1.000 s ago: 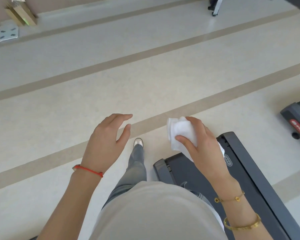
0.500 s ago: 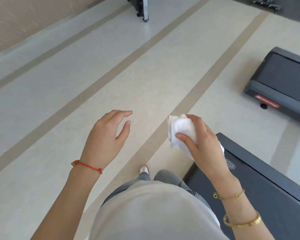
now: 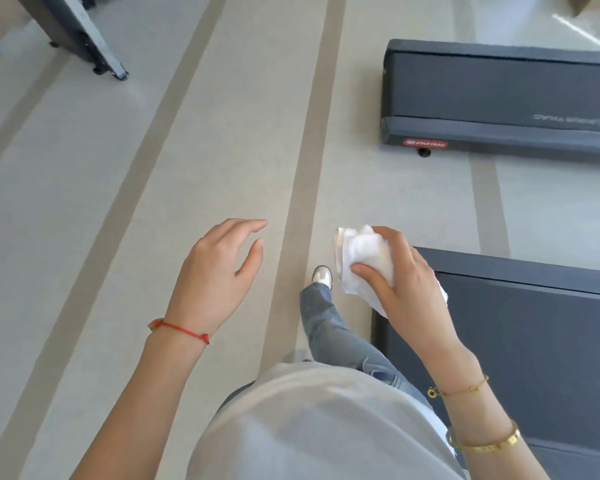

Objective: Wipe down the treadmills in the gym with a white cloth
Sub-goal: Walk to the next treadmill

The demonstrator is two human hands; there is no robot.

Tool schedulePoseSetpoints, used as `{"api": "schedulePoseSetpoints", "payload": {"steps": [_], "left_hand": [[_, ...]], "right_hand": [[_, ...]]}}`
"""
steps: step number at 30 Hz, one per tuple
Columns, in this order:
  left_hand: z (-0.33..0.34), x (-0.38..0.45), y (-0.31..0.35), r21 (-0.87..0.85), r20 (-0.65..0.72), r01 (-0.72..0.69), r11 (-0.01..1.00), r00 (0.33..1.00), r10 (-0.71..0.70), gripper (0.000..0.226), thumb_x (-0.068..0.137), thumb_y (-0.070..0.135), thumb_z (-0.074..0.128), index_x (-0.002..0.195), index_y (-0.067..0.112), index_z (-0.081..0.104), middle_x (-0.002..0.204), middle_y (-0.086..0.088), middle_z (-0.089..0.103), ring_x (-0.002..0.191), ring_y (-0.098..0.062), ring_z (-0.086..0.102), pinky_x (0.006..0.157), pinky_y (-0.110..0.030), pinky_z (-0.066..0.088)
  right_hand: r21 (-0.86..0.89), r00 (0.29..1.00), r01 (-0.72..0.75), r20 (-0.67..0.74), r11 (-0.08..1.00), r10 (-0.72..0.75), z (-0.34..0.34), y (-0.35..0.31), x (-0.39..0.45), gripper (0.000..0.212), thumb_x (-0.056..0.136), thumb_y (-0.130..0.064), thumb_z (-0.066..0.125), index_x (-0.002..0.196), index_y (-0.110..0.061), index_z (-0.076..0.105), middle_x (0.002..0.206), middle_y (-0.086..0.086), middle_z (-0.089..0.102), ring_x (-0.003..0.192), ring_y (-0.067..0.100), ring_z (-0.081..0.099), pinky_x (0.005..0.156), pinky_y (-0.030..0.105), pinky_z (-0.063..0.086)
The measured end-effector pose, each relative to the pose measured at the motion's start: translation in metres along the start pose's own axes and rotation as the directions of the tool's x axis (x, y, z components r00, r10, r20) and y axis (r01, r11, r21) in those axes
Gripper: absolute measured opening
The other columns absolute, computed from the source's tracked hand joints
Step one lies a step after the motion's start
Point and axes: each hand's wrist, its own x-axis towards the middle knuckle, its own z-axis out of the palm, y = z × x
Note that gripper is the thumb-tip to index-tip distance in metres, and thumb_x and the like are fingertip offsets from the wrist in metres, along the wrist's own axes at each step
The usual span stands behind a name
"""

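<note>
Right hand [image 3: 406, 289] grips a crumpled white cloth [image 3: 361, 261], thumb and curled fingers pinching it, held in the air over the near corner of a dark grey flat treadmill deck [image 3: 534, 341]. Left hand [image 3: 219, 275] hovers empty, fingers relaxed and slightly spread. A second dark grey treadmill [image 3: 499, 95] lies beyond on the pale striped floor [image 3: 153, 168].

Pale grey gym floor [image 3: 222, 140], tan stripes [image 3: 309, 161], dark equipment base [image 3: 84, 32] top left

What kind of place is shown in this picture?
Most likely a gym. Two dark treadmill decks lie on the floor, one near and one farther off, and the base of another machine stands at the upper left on the pale striped floor.
</note>
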Motion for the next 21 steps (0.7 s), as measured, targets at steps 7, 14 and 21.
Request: {"api": "schedulePoseSetpoints", "payload": {"steps": [7,14,21], "left_hand": [[0.028,0.164,0.015,-0.041,0.087,-0.17,0.985,0.981,0.173,0.026,0.097,0.018,0.055,0.121,0.016,0.065,0.116,0.006,0.065,0.11,-0.014,0.062,0.096,-0.037,0.049],[0.054,0.31,0.042,-0.053,0.131,-0.282,0.958,0.949,0.286,0.026,0.097,0.015,0.057,0.121,0.015,0.065,0.116,0.003,0.066,0.11,-0.017,0.062,0.097,-0.034,0.048],[0.101,0.436,0.071,-0.091,0.208,-0.364,0.927,0.903,0.376,0.027,0.096,0.018,0.056,0.121,0.016,0.066,0.115,0.003,0.066,0.109,-0.016,0.062,0.096,-0.03,0.047]], "right_hand": [[-0.012,0.987,-0.107,-0.126,0.994,0.104,-0.022,0.029,0.117,0.04,0.09,-0.04,0.062,0.125,-0.035,0.041,0.097,-0.024,0.048,0.083,0.0,0.039,0.074,0.005,0.033],[0.0,0.955,-0.181,-0.238,0.983,0.176,-0.061,0.065,0.23,0.042,0.09,-0.047,0.059,0.126,-0.039,0.039,0.1,-0.026,0.046,0.085,0.001,0.041,0.074,0.027,0.034],[0.018,0.901,-0.301,-0.322,0.953,0.291,-0.087,0.105,0.309,0.043,0.089,-0.048,0.06,0.126,-0.038,0.04,0.1,-0.034,0.046,0.089,-0.004,0.04,0.077,0.003,0.033]]}}
